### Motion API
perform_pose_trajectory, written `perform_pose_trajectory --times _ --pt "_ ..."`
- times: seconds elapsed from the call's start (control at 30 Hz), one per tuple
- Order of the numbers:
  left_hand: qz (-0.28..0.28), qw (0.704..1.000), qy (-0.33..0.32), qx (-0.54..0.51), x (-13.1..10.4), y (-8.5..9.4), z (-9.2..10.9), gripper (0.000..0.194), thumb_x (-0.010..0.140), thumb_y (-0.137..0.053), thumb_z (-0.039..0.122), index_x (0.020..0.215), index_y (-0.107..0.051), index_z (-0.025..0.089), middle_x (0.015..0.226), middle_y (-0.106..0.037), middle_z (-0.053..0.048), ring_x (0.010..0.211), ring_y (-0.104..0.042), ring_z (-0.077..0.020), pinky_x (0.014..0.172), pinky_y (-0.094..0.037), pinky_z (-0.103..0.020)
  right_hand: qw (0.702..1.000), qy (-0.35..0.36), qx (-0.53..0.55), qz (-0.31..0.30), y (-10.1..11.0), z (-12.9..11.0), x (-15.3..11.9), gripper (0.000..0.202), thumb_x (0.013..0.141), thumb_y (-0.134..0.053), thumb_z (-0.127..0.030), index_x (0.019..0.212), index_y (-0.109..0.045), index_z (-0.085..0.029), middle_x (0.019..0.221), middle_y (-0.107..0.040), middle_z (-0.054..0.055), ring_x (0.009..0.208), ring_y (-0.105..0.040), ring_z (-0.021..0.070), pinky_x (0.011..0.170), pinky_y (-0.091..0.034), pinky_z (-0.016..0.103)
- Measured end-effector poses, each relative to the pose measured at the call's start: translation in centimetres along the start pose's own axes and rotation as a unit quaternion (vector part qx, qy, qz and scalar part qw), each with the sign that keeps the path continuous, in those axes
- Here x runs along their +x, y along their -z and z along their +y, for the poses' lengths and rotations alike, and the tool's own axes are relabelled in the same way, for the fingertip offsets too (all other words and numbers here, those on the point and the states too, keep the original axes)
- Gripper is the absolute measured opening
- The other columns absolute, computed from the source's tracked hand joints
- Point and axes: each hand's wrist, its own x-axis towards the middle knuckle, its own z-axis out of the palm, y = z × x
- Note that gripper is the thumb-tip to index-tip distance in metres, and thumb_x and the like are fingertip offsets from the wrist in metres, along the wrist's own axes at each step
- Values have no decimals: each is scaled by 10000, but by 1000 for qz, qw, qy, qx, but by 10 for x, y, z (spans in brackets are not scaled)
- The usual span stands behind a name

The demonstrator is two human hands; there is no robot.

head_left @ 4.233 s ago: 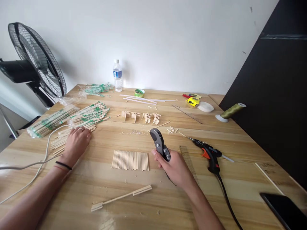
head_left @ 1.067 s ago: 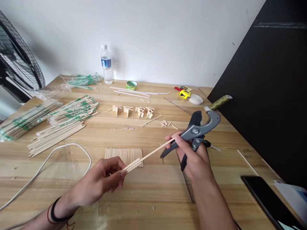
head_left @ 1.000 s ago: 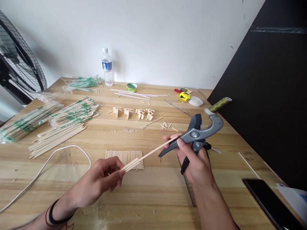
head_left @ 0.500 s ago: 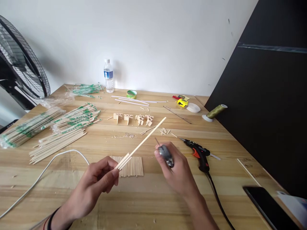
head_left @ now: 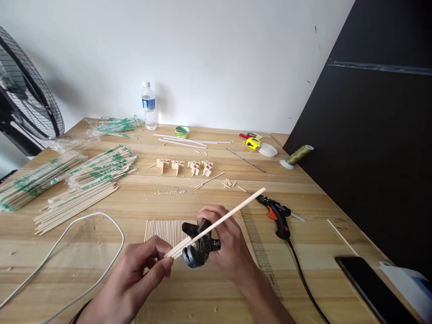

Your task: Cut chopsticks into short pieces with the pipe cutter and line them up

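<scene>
My left hand point(head_left: 141, 270) pinches a few thin wooden sticks point(head_left: 229, 215) near their lower ends; one is longer and slants up to the right. My right hand point(head_left: 229, 243) is wrapped round a dark cutting tool point(head_left: 199, 247), whose head is around the sticks just beyond my left fingertips. Behind the hands, a row of short cut sticks point(head_left: 162, 229) lies side by side on the wooden table point(head_left: 189, 297). Four small stick assemblies point(head_left: 177, 166) stand farther back, with small offcuts point(head_left: 180, 190) in front of them.
Bundled sticks point(head_left: 97, 171) lie at the left near a white cable point(head_left: 70, 225). A glue gun point(head_left: 278, 216), a clear ruler point(head_left: 261, 252) and a phone point(head_left: 374, 288) are at the right. A bottle point(head_left: 149, 108), green tape point(head_left: 182, 132) and yellow tape measure point(head_left: 253, 143) are at the back.
My right hand has moved left and brought the tool onto the sticks. The sticks are tilted lower, and the ruler that the right arm hid now shows.
</scene>
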Motion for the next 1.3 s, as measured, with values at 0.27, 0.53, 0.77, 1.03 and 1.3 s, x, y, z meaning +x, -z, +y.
perform_pose_trajectory --times 0.27,0.53,0.77,1.03,1.3 --pt "79 979 -88 163 1 -6 1 129 1043 -486 208 948 -571 229 604 -509 71 464 -428 -89 438 -344 -189 998 -51 -33 -5 -4 -7 -3 401 663 -568 25 982 -612 -214 948 -639 73 873 -630 259 775 -534 360" --pt "111 966 -102 212 2 -8 2 106 1032 -500 199 963 -571 235 597 -534 81 454 -481 -90 454 -388 -182 994 -68 -87 -4 -6 -13 -3 252 700 -612 -20 866 -617 -210 844 -635 41 759 -616 223 668 -473 300" --pt "63 991 -32 110 2 -11 -1 211 1063 -458 252 899 -587 219 649 -623 41 530 -597 -95 492 -461 -174 987 -101 -124 25 5 -2 -1 102 839 -626 -158 795 -563 -226 766 -624 13 670 -592 189 642 -429 279" --pt "-84 949 -150 266 -8 -48 -17 237 973 -495 126 757 -554 204 707 -657 -20 619 -612 -181 559 -492 -300 979 -130 -149 55 23 12 3 276 952 -555 -274 696 -454 -257 675 -603 6 630 -565 191 630 -388 289" --pt "43 928 -258 265 -4 -28 -1 158 953 -524 41 996 -633 147 881 -636 -60 784 -601 -189 718 -530 -332 960 -187 -194 -78 4 -2 3 94 869 -700 -207 814 -627 -228 799 -709 27 721 -665 220 649 -407 299"
